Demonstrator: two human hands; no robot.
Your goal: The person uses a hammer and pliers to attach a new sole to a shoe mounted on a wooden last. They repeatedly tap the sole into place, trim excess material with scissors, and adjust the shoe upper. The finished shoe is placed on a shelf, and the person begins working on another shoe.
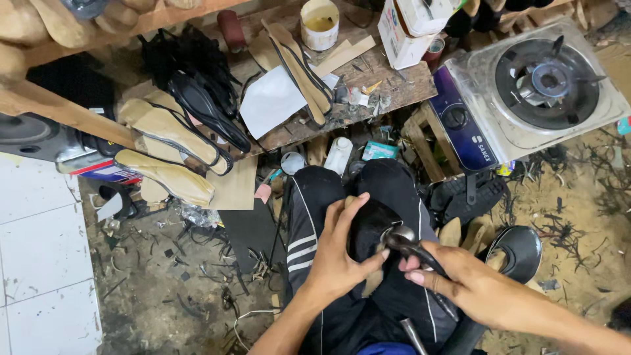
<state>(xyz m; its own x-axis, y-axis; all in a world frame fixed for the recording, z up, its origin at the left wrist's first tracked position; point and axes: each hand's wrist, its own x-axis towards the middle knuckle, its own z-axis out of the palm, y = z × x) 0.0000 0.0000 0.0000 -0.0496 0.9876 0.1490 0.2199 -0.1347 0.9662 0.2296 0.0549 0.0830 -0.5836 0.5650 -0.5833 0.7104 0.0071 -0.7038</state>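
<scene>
here the left hand (pixel 335 260) clamps a black shoe (pixel 368 227) on the lap, fingers closed around it; the right hand (pixel 473 286) grips pincers (pixel 411 244) biting its edge. a slip could probably pinch the thumb.

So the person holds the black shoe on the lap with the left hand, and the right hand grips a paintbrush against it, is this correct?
Not quite. In the head view the right hand grips metal pliers, not a paintbrush, against the black shoe. The left hand does hold that shoe on the lap.
</scene>
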